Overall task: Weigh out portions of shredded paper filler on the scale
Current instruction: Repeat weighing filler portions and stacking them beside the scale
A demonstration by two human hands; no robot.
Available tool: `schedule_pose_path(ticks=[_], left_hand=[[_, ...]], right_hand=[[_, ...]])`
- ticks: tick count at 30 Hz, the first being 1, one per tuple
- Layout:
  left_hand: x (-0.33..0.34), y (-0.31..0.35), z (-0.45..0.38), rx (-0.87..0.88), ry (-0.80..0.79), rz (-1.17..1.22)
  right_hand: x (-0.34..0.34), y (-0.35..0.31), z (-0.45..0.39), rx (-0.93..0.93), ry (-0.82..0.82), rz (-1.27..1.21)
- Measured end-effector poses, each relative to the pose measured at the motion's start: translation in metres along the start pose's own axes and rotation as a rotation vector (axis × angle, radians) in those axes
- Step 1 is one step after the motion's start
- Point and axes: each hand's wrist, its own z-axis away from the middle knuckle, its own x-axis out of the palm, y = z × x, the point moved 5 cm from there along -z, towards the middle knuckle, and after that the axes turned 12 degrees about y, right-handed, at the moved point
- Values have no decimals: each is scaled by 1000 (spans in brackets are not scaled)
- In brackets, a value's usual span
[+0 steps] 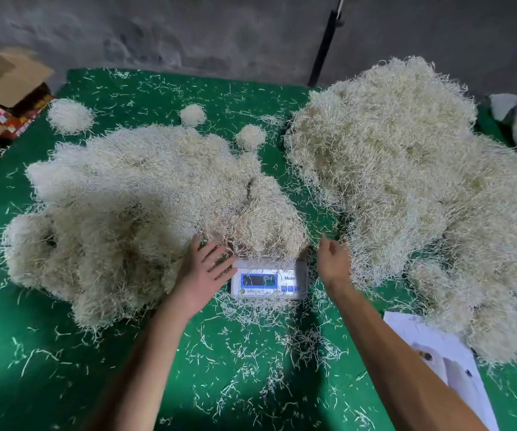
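A clump of shredded paper filler (266,225) sits on the scale (268,279), mid-table (251,384). The left hand (202,270) lies flat with fingers spread, its grip released, fingertips at the clump's edge. The right hand (333,259) hovers beside the scale, fingers relaxed, holding nothing.

Both bare forearms reach in from the near edge; left hand (202,269) lies flat, palm down, fingers spread, while right hand (333,259) is loosely cupped, palm facing left, gripping nothing.
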Motion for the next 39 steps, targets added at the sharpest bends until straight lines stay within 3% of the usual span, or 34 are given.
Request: schedule_pose_path(ticks=[3, 7, 10, 15, 22, 25, 27, 30, 34, 36, 39], left_hand=[[-20, -29, 7, -44, 66, 150], [-36, -67, 22, -102, 134, 127], [-37, -83, 31, -106, 113, 116], [-34, -89, 37, -35, 116, 73], [-27, -94, 48, 203, 104, -411], [-16, -95, 51, 225, 126, -631], [-2, -79, 49, 257, 178, -751], [33, -35, 46, 405, 269, -781], [87, 14, 28, 597, 273, -731], [110, 27, 14, 672, 318, -975], [140, 31, -10, 736, 243, -1298]], right_hand=[[5, 36, 31, -59, -100, 109], [12, 80, 78, -364, -369, 286], [9, 90, 90, -408, -346, 241], [6, 99, 99, -285, -290, 210], [5, 98, 99, -247, -301, 200], [3, 85, 94, -274, -354, 286], [2, 65, 82, -322, -301, 331], [0, 18, 52, -408, -119, 319], [22, -36, 25, -447, -185, 223], [36, -43, 19, -417, -241, 242], [46, -39, 18, -394, -277, 215]])
